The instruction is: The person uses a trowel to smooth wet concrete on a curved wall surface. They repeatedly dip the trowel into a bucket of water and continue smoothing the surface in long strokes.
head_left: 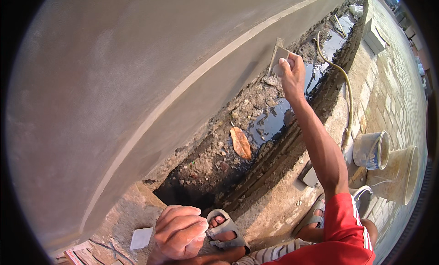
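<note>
Your right hand [294, 77] is closed around a float [280, 58] at the foot of the wall [137, 59]; whether the two touch, I cannot tell. If its edge tips inward, it could score the smooth face. A loose grip could drop it into the ditch [208, 166] below that hand, where water [274, 121] or grit would foul it. Your left hand [180, 231] is clenched, nothing visible inside. The sandal [228, 229] just right of it is near the ditch, so overreaching could cost your footing.
</note>
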